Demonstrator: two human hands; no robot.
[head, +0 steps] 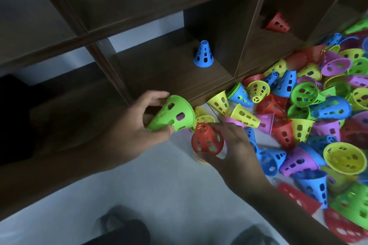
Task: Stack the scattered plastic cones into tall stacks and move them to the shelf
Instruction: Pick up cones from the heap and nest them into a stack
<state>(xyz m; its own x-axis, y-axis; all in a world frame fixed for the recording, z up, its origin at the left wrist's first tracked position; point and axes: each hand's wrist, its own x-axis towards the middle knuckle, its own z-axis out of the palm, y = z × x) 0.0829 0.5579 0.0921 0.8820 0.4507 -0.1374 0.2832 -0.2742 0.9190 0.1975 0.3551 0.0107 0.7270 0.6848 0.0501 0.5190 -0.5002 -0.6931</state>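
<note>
While the left hand [137,125] grasps a green cone [175,113], the right hand [233,145] pinches a red-topped stack [207,141]. A heap of cones [310,117] crowds the right; a blue cone [203,54] stands far back on the shelf [159,69].

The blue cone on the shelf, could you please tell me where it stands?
The blue cone stands upright, alone, in the middle shelf compartment, above and behind the left hand.
</note>
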